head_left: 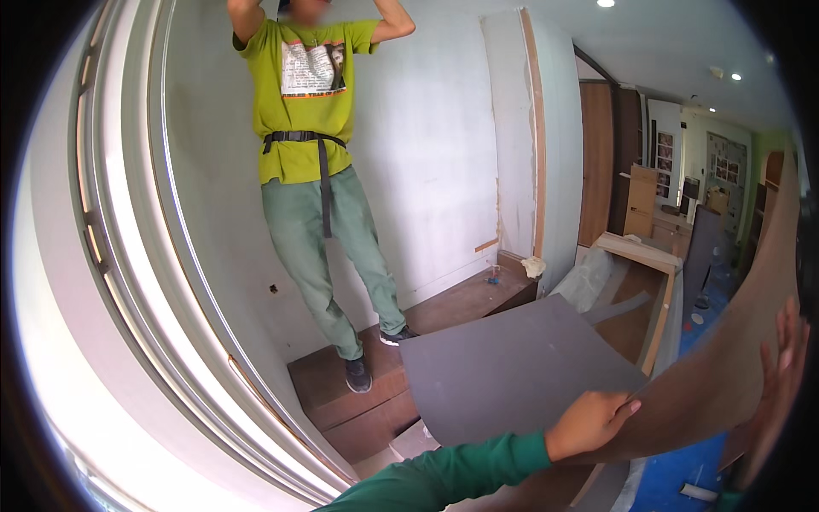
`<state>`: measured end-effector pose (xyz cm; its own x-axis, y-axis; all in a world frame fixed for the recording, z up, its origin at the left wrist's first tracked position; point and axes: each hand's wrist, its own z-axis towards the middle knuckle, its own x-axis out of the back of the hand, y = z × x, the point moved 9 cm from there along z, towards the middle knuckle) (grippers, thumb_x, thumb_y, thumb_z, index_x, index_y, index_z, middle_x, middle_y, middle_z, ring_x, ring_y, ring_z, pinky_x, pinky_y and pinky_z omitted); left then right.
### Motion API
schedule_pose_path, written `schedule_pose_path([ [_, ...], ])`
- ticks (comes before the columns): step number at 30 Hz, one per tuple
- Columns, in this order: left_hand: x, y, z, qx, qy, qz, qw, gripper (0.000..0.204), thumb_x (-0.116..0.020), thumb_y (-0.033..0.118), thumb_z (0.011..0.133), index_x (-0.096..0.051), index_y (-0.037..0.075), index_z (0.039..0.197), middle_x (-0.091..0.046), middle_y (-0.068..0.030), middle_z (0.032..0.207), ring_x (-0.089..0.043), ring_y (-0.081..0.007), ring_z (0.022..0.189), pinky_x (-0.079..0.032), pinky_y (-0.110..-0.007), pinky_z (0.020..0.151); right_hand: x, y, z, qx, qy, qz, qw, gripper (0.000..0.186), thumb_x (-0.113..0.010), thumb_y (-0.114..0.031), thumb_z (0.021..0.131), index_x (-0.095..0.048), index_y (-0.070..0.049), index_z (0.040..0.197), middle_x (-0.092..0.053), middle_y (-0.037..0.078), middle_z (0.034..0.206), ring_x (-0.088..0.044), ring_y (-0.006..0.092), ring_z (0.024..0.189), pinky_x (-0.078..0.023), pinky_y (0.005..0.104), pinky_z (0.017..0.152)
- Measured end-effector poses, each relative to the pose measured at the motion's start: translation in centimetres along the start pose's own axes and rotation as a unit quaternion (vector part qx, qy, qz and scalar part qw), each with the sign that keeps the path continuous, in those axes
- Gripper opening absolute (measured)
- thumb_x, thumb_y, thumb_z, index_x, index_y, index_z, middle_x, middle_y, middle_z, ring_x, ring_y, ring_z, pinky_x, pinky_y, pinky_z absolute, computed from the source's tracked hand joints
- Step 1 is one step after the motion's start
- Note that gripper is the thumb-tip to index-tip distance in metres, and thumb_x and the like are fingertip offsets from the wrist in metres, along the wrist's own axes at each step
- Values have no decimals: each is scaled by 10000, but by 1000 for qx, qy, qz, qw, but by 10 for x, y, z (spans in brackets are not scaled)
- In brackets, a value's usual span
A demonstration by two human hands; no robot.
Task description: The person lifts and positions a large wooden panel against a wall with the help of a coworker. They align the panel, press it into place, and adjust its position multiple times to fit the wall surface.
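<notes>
A thin, flexible brown sheet (708, 384) curves upward at the right. Its near edge is pinched between the thumb and fingers of my left hand (590, 424), which reaches in from the lower middle in a green sleeve. My right hand (783, 363) lies against the sheet's outer right part, fingers stretched out, partly lost in the dark rim. Left of the brown sheet spreads a flat dark grey panel (512, 367), whose near right corner meets my left hand. Whether the panel and the brown sheet are one piece, I cannot tell.
A person (307, 154) in a yellow-green shirt stands on a brown wooden ledge (341, 392), arms raised. Behind the panel is a wooden frame (653, 252) with plastic film. Blue floor covering (682, 469) shows lower right. Window tracks (171, 299) run along the left.
</notes>
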<state>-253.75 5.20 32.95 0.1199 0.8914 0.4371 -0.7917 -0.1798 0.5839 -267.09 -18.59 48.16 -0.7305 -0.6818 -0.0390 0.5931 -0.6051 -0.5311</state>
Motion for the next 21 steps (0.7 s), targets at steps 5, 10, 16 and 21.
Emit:
schedule_pose_path([
  [5, 8, 3, 11, -37, 2, -8, 999, 345, -577, 249, 1052, -576, 4, 809, -580, -218, 674, -574, -435, 615, -431, -494, 566, 18, 45, -87, -63, 43, 27, 997, 727, -473, -520, 1054, -282, -130, 1636, -287, 157, 1679, -287, 319, 1553, -270, 536, 1244],
  [10, 13, 19, 9, -82, 7, -46, 996, 340, -571, 242, 1051, -572, 9, 803, -573, -215, 672, -568, -441, 624, -433, -502, 578, 63, 197, -194, -233, 108, 28, 966, 765, -509, -550, 1041, -263, -154, 1647, -236, 147, 1706, -155, 325, 1588, -149, 545, 1242],
  [16, 6, 31, 15, -88, -30, -51, 994, 361, -536, 290, 1063, -585, 21, 829, -595, -226, 692, -585, -460, 657, -454, -530, 599, 53, 343, -349, -585, 155, 185, 774, 995, -564, -738, 903, -137, -275, 1673, -52, 130, 1745, -84, 398, 1588, -156, 678, 1172],
  [21, -9, 22, 16, -81, -35, 62, 994, 317, -545, 333, 1041, -635, 60, 908, -660, -222, 745, -642, -459, 661, -497, -569, 595, 20, 192, -233, -312, 41, -15, 949, 560, -563, -236, 1062, -411, -69, 1574, -306, 148, 1671, -319, 265, 1523, -273, 504, 1207],
])
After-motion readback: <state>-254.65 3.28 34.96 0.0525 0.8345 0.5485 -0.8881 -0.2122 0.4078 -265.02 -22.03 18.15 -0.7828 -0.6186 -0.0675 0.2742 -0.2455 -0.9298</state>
